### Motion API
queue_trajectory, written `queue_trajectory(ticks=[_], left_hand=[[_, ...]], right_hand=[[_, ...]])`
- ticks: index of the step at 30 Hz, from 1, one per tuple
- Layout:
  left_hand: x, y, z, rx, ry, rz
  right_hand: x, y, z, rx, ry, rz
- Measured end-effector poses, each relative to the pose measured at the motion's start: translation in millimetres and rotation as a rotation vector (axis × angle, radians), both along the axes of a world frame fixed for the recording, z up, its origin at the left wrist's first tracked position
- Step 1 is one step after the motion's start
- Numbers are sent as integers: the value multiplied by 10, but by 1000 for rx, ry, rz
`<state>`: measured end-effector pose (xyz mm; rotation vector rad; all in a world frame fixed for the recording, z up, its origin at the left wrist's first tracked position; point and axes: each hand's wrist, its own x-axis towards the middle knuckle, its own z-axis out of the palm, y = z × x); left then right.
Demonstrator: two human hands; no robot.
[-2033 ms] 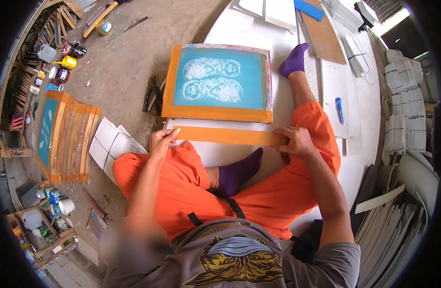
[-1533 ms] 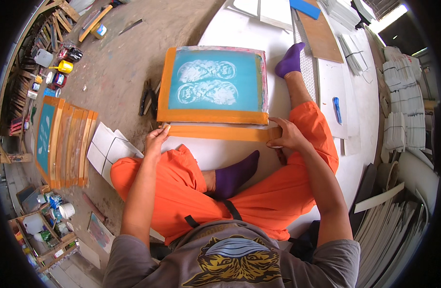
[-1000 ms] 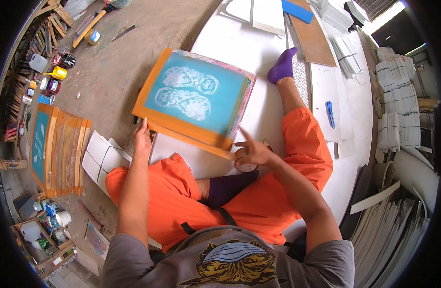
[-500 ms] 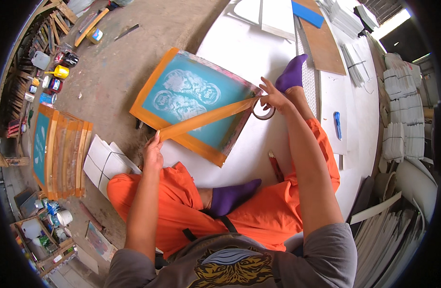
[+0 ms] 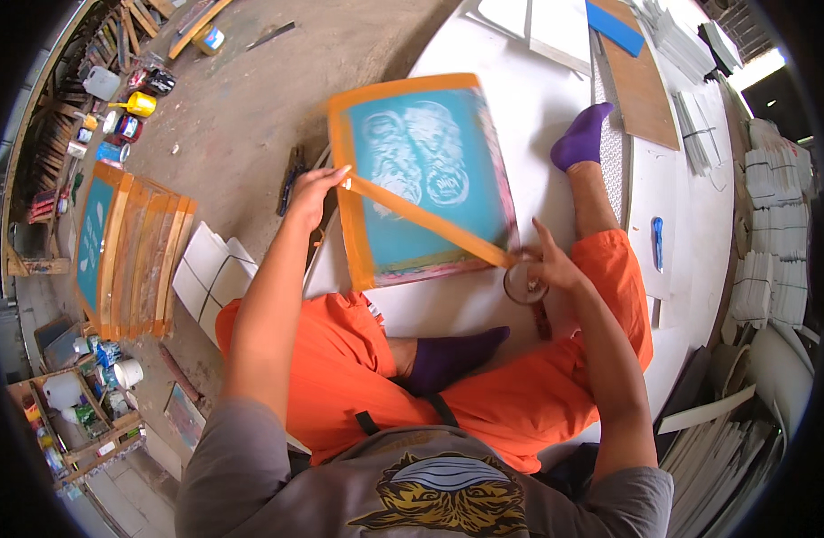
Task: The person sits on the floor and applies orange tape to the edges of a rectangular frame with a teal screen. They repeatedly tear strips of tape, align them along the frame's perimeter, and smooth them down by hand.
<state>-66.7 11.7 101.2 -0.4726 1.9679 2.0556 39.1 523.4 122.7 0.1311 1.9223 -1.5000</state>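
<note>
A silk-screen printing frame (image 5: 473,193) lies on the white surface before me, its mesh teal with two whitish printed shapes. Orange-brown tape covers its far and left borders, while the right side is bare and stained pink. Near the left border, my left hand (image 5: 312,199) pinches the end of a packing tape strip (image 5: 434,226). The strip runs slantwise over the mesh down to the tape roll (image 5: 511,289) beyond the frame's lower right corner. My right hand (image 5: 555,264) is closed on that roll, its index finger pointing up. Whether the strip touches the mesh is unclear.
Taped frames (image 5: 143,255) stand in a stack at left, beside tied white sheets (image 5: 213,269). A blue cutter (image 5: 658,244) lies at right, beyond my outstretched leg. Dark pliers-like tools (image 5: 291,179) sit left of the frame. Paint containers (image 5: 130,127) line the far left.
The frame has turned clockwise into a more upright position. My left hand has moved up and right, my right hand down with the roll, so the strip now slants down to the right.
</note>
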Motion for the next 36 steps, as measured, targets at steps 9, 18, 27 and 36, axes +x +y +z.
queue_trajectory(ticks=[9, 18, 27, 36], left_hand=[[600, -238, 42, 78, -79, 107], [997, -224, -232, 392, -130, 248], [256, 127, -64, 233, -38, 173], [586, -285, 184, 23, -12, -55]], right_hand=[[52, -316, 214, 94, 27, -229], [140, -373, 114, -23, -52, -324], [64, -176, 24, -6, 86, -363], [296, -250, 719, 391, 637, 66]])
